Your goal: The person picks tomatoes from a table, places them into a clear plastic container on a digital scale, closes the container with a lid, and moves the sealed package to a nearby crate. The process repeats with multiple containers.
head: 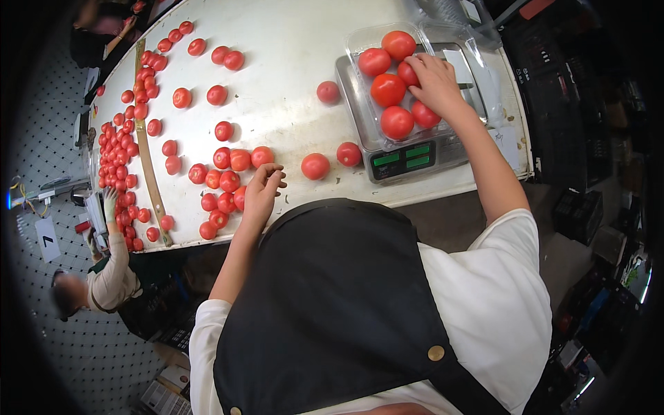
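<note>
My right hand [436, 83] reaches over a clear plastic clamshell tray [362, 40], its fingers on a red tomato [408, 74] inside. Several other tomatoes, such as a large one [388, 90], sit in that tray. Beneath it is a digital scale [358, 122] with a lit green display [404, 158]. My left hand [263, 193] hovers by the table's near side with loosely bent fingers and nothing visible in them. Just beyond its fingertips lies a tomato [262, 156], part of a loose group. Two single tomatoes [315, 166] [349, 154] rest between that group and the scale.
A wooden strip [149, 179] crosses the white table [280, 57], with many tomatoes [111, 155] massed beyond it. At the left, a gloved co-worker [111, 280] reaches into them. Another person [98, 31] is at the far corner. Stacked clear plastic trays [451, 15] stand behind the scale.
</note>
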Demonstrator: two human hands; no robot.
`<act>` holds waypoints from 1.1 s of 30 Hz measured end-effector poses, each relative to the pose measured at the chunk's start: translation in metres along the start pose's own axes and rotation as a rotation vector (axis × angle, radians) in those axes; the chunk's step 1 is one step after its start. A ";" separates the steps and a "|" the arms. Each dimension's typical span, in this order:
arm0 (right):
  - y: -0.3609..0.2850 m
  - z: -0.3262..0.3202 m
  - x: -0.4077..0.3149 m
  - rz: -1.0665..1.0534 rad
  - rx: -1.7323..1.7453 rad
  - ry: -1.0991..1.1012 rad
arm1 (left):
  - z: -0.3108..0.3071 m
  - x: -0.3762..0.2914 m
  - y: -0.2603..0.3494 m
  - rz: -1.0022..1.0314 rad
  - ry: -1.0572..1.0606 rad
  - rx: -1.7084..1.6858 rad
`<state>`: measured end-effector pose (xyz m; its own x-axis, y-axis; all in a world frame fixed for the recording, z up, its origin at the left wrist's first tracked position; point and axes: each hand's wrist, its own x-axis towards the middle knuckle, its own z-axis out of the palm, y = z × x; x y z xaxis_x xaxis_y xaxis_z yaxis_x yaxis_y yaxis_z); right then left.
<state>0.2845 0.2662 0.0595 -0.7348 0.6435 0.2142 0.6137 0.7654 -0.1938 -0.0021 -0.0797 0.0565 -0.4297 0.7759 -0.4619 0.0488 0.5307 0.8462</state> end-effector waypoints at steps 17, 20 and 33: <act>-0.018 -0.020 -0.010 0.022 -0.098 -0.074 | -0.003 0.006 -0.007 -0.039 -0.026 -0.005; -0.034 -0.043 -0.015 0.123 0.164 0.177 | -0.005 0.006 -0.012 -0.054 -0.009 -0.009; 0.007 -0.039 -0.054 0.522 0.889 0.338 | -0.003 0.008 -0.012 -0.041 -0.026 0.003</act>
<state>0.3396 0.2371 0.0838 -0.2431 0.9612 0.1306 0.2985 0.2022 -0.9328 -0.0090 -0.0810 0.0429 -0.4077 0.7619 -0.5033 0.0339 0.5634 0.8255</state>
